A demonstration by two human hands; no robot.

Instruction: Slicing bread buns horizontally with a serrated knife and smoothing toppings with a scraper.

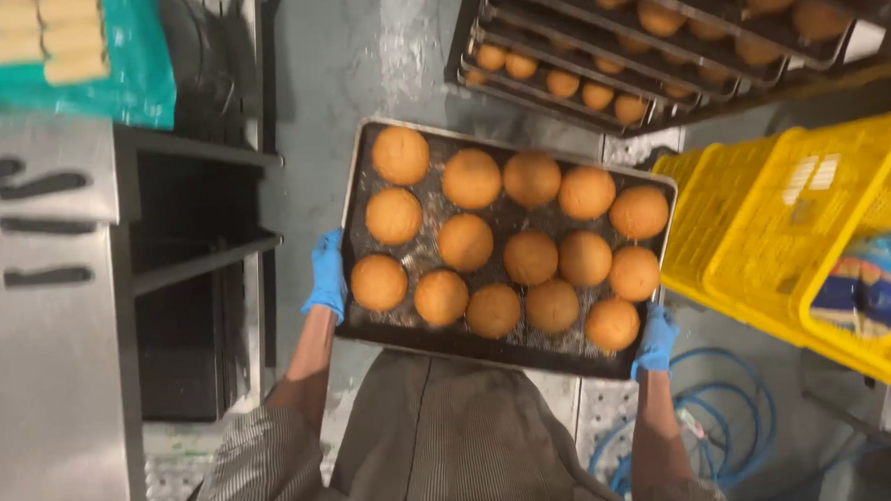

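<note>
I hold a dark metal baking tray (357, 174) level in front of my body, with several round golden-brown buns (465, 242) on it in rows. My left hand (325, 276), in a blue glove, grips the tray's left edge. At the tray's near right corner my right hand (655, 340), also in a blue glove, grips the rim. My striped grey sleeves and apron show below the tray.
A rack (657, 51) of trays with more buns stands ahead at the upper right. Stacked yellow plastic crates (765, 217) are at the right. A steel cabinet (47, 298) with shelves is at the left. A blue hose (733, 418) lies coiled on the floor.
</note>
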